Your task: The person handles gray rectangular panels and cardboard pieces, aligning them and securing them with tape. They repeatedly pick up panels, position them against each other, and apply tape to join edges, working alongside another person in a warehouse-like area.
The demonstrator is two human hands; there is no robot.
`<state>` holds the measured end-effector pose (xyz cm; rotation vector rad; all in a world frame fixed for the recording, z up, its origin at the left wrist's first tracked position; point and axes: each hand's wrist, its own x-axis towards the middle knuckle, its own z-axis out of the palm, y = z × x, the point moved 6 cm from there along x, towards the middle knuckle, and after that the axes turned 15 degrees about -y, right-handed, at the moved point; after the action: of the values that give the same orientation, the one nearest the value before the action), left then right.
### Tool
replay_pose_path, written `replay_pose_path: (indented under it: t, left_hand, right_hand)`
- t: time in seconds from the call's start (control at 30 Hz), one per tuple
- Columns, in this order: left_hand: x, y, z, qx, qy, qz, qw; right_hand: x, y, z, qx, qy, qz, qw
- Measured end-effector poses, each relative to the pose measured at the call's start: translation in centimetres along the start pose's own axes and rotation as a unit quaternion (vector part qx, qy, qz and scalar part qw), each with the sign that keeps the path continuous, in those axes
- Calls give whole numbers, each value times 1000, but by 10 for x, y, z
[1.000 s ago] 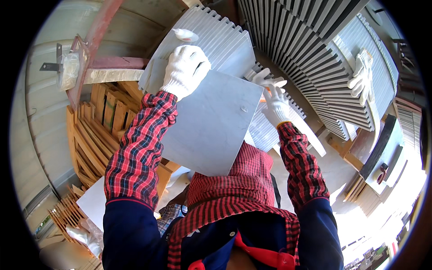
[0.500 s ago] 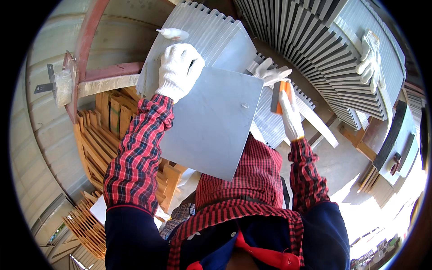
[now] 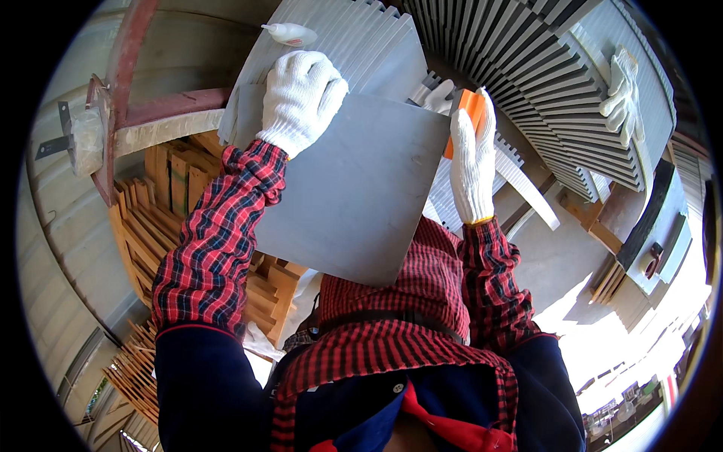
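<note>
A flat grey rectangular panel (image 3: 346, 188) is tilted up in front of my apron. My left hand (image 3: 303, 98), in a white knitted glove, is closed over its far left edge, with fingers bent and thumb at the side. My right hand (image 3: 474, 166), also gloved, holds an orange block with a grey face (image 3: 472, 109), which looks like a sanding block. The block is at the panel's upper right corner; whether it touches the edge I cannot tell. Fingers of the right hand lie straight along the block.
Behind the panel stands a stack of grey panels (image 3: 376, 56) with a white squeeze bottle (image 3: 291, 33) on it. A loose white glove (image 3: 435, 96) lies nearby. Another glove (image 3: 623, 98) rests on the large panel stack (image 3: 520, 75) at right. Wooden slats (image 3: 143, 241) lean at left.
My right hand has moved left and up with the orange block, from apart from the panel to its right edge. A small pale spot on the panel no longer shows. My left hand keeps its hold.
</note>
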<state>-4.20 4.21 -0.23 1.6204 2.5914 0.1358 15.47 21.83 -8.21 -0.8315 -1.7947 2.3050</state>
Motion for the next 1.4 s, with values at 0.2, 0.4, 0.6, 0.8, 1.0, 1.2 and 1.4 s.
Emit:
replay_pose_path:
  t: [0.2, 0.4, 0.6, 0.8, 1.0, 1.2, 1.4]
  left_hand:
    - [-6, -3, 6, -9, -9, -1, 1000]
    - [-9, 4, 5, -3, -15, -7, 1000]
    - [-6, 10, 1, -4, -11, 4, 1000]
    - [-10, 3, 5, -15, -17, -7, 1000]
    - [-10, 2, 3, -21, -9, -6, 1000]
    - [-6, 4, -2, -7, -19, -29, 999]
    - [-11, 4, 1, 3, -30, -29, 999]
  right_hand:
    - [-51, -13, 21, 24, -10, -17, 1000]
    - [-52, -7, 14, -46, 7, 26, 999]
    - [-31, -2, 5, 2, -32, 24, 999]
    - [1, -17, -61, -68, -77, 24, 994]
    - [51, -67, -61, -307, -312, 13, 899]
    - [79, -70, 18, -316, -408, -59, 855]
    - [69, -64, -19, -311, -398, 2, 863]
